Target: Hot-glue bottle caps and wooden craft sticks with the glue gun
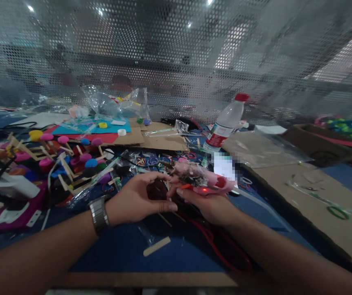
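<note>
My right hand is wrapped around a pink hot glue gun with a lit red light on its side. Stringy grey-white residue covers the gun's front part, which points left. My left hand, with a metal watch on the wrist, is beside the gun's front end. Its fingers curve and the thumb stands apart from them; I see nothing held between. The fingertips of both hands are close together, and whether they touch is hard to tell. Below them, a wooden craft stick lies on the blue table.
Colourful foam pieces with wooden sticks crowd the left, near a purple power strip. A bottle with a red cap stands behind the gun. Red-handled scissors lie under my right arm. Cardboard covers the right side.
</note>
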`<state>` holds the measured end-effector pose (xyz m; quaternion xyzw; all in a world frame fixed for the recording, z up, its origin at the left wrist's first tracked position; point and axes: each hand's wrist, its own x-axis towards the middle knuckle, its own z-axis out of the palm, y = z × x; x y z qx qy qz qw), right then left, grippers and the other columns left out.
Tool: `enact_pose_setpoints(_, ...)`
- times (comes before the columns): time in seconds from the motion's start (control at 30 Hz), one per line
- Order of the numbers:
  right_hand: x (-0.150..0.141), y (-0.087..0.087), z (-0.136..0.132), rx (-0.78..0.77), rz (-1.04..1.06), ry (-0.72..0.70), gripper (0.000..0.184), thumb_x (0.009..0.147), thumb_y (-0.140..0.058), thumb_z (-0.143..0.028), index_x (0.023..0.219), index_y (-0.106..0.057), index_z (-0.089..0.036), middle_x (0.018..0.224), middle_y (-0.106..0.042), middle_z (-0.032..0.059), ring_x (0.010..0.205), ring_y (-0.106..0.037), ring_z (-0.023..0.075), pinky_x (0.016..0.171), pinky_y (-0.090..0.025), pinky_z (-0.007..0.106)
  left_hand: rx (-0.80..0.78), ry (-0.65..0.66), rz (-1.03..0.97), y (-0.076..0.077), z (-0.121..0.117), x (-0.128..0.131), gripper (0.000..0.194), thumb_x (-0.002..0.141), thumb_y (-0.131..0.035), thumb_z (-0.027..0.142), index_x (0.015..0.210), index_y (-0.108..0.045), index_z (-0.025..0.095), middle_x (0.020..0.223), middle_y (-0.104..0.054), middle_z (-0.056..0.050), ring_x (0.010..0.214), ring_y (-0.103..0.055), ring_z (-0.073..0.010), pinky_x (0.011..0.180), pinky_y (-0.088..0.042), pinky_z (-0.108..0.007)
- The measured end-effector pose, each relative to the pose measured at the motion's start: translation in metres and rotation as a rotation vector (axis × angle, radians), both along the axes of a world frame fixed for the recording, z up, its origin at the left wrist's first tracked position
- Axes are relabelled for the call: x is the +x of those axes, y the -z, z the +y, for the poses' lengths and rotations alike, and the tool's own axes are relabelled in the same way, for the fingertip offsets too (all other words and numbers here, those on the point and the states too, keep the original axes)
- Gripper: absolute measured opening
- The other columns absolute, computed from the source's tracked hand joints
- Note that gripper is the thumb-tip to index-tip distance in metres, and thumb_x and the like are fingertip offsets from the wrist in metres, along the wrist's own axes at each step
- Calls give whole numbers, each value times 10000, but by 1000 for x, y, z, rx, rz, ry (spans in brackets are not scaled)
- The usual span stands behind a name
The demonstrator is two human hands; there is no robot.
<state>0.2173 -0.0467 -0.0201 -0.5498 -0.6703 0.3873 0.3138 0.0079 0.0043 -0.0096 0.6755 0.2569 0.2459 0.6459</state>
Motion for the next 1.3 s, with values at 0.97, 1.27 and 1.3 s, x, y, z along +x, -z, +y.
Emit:
enact_pose_setpoints(0.97, -5, 4, 9, 4, 478, 257, 230, 727, -751, -440, 731, -672, -224, 552, -640, -10, 545, -582, 175, 540, -440, 306, 134, -52, 229, -6, 1, -7, 656, 707, -856, 363, 1288, -618, 173, 960, -741, -61, 821, -704, -239, 733, -558, -356)
enact_pose_setpoints(1.27, -11, -1, 17, 77, 824, 331, 258, 652, -754, -390, 795, -628, -217, 571, -539, -33, 507, -497, 148, 453, -393, 271, 189, -289, 108, -1, 14, -10, 809, 747, -821, 410, 1462, -545, 150, 1060, -715, -107, 834, -653, -220, 772, -558, -385)
enact_pose_setpoints(1.3, -12, -2, 17, 79, 842, 343, 267, 643, -756, -392, 799, -624, -221, 580, -535, -34, 511, -497, 148, 449, -397, 270, 211, -330, 93, 0, 15, -10, 798, 754, -823, 413, 1458, -553, 154, 1076, -714, -113, 845, -650, -220, 781, -558, -388)
